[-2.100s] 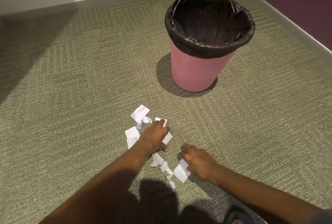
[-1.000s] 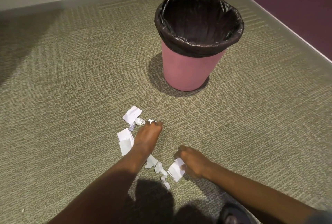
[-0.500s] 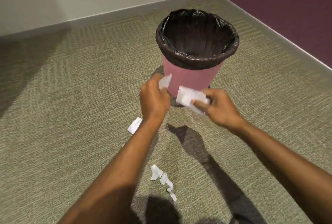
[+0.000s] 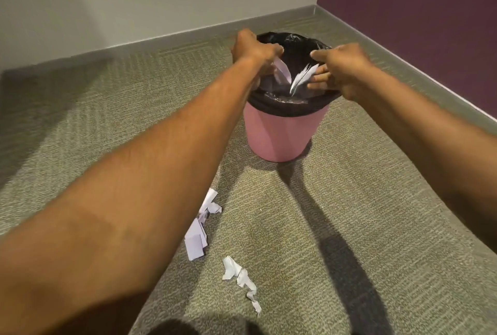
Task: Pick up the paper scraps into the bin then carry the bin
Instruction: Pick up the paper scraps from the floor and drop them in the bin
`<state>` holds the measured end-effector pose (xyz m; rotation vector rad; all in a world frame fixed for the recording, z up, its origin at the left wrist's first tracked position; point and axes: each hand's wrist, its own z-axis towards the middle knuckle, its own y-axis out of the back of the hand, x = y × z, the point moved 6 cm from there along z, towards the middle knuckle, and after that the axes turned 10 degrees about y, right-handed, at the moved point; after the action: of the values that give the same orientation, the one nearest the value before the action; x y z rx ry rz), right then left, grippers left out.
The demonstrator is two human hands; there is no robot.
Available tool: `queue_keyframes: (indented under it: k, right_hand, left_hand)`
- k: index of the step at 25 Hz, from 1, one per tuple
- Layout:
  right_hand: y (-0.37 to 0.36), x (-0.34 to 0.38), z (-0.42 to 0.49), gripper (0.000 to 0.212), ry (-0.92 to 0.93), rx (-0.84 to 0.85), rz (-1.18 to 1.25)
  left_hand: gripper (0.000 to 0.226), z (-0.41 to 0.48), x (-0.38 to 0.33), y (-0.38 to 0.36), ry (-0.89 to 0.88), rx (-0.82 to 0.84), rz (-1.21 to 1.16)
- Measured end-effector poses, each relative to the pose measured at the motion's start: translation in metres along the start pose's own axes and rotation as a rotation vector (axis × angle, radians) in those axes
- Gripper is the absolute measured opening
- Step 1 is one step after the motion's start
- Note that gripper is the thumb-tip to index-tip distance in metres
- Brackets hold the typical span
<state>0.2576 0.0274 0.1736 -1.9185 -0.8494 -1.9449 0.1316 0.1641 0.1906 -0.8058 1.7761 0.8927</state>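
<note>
The pink bin point(image 4: 285, 133) with a black liner stands on the carpet ahead of me. Both my hands are over its mouth. My left hand point(image 4: 255, 48) is closed, and a white paper scrap point(image 4: 282, 72) hangs down from it into the bin. My right hand point(image 4: 343, 65) has its fingers spread apart; a second scrap point(image 4: 301, 80) is in the air just off its fingertips, inside the rim. More scraps lie on the floor near me: a flat folded piece point(image 4: 195, 240), a crumpled one point(image 4: 211, 205) and a torn strip point(image 4: 240, 277).
The bin sits near a room corner, with a grey wall and baseboard point(image 4: 161, 40) behind it and a purple wall point(image 4: 416, 12) to the right. Patterned carpet point(image 4: 349, 200) surrounds the bin. My arms' shadows fall across the floor in front.
Both hands took scraps off the floor, rose and moved forward over the bin. The right hand's fingers have spread and its scrap is dropping. My view came closer to the bin.
</note>
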Motion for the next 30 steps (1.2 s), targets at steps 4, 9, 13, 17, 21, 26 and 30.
queue_keyframes:
  k: [4, 9, 13, 17, 21, 26, 30]
  right_hand:
    - [0.005, -0.003, -0.001, 0.011, 0.078, -0.032, -0.014]
    - [-0.018, -0.015, -0.046, 0.016, 0.339, 0.084, -0.125]
    - [-0.082, -0.091, -0.123, 0.014, 0.347, 0.589, -0.284]
    - [-0.128, -0.195, -0.207, 0.039, 0.354, 1.144, -0.698]
    - [-0.144, -0.257, -0.263, 0.090, 0.554, 1.390, -0.987]
    - [-0.165, -0.261, -0.277, 0.099, 0.731, 1.340, -1.067]
    - [-0.171, -0.257, -0.287, 0.072, 0.890, 1.272, -1.128]
  left_hand:
    - [0.031, 0.000, 0.007, 0.005, -0.041, 0.062, 0.058]
    - [0.015, -0.001, 0.078, 0.051, -0.093, -0.126, 0.249]
    - [0.013, -0.007, 0.174, 0.091, -0.031, -0.137, 0.582]
    - [0.069, -0.023, 0.271, 0.101, 0.015, 0.212, 1.211]
    - [0.095, -0.031, 0.329, 0.103, 0.072, 0.287, 1.432]
    - [0.084, -0.028, 0.347, 0.085, 0.112, 0.313, 1.428]
    - [0.060, -0.028, 0.343, 0.076, 0.016, 0.296, 1.444]
